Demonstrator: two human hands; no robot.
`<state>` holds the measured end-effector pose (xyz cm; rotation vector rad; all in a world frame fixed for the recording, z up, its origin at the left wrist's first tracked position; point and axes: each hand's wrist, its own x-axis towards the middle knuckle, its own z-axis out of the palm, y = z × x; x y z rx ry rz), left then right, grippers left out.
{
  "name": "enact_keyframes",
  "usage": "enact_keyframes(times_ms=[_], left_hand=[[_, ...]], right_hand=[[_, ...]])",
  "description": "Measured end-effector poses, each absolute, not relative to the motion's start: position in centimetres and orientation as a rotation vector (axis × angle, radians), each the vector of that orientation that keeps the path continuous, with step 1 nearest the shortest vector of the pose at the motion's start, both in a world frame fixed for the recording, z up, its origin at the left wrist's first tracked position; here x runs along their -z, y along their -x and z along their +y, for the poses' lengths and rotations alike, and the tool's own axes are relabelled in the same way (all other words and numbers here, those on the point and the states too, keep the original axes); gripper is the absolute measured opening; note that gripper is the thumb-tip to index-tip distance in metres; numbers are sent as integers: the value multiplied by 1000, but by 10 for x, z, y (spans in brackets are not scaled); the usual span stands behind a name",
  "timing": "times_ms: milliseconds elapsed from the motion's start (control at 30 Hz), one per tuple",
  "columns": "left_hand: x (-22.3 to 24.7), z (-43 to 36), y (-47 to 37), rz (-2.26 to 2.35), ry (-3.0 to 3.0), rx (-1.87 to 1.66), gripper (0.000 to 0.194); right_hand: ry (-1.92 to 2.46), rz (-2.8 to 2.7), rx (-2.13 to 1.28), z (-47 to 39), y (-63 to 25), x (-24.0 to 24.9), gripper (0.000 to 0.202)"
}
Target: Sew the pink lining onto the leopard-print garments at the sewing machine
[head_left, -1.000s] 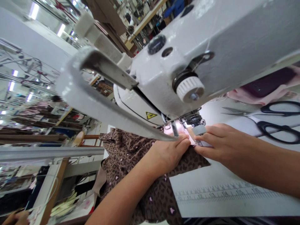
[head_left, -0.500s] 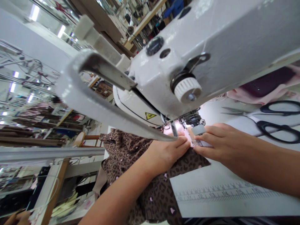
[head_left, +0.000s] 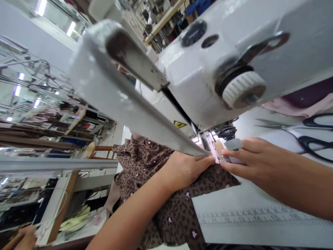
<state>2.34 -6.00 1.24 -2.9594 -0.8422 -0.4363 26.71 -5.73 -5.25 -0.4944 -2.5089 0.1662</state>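
Observation:
My left hand (head_left: 188,170) rests on a brown leopard-print fabric (head_left: 179,215) with small pink motifs, its thumb reaching a pink strip (head_left: 214,151) by the presser foot. Its other fingers are partly hidden and look closed on the fabric. My right hand (head_left: 249,158) lies on the other side of the strip, fingers stretched out and apart, beside a small ribbed grey knob (head_left: 232,144). Above both hands is the white sewing machine (head_left: 187,80); its curved white arm (head_left: 145,114) passes in front of the left fingertips.
Black-handled scissors (head_left: 293,128) lie on the right of the table. Behind them are pink cloth (head_left: 283,107) and a dark purple item (head_left: 307,95). A printed ruler scale (head_left: 249,218) runs along the near tabletop. Another person's hand (head_left: 27,238) shows at lower left.
The view has moved closer to the machine, making its head larger and shifting the scene rightward. Both hands stay by the presser foot; the left fingers now show less past the thumb.

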Motion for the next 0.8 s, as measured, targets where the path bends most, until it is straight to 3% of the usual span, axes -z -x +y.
enact_keyframes(times_ms=[433,800], left_hand=[[-20,-63,-27,-957,3027,321,36],[-18,-76,-26,-885,2979,65,36]], right_hand=[[481,-2495,-195,-55,-271,43,52],[519,-2405,-309,-53,-269,49,62]])
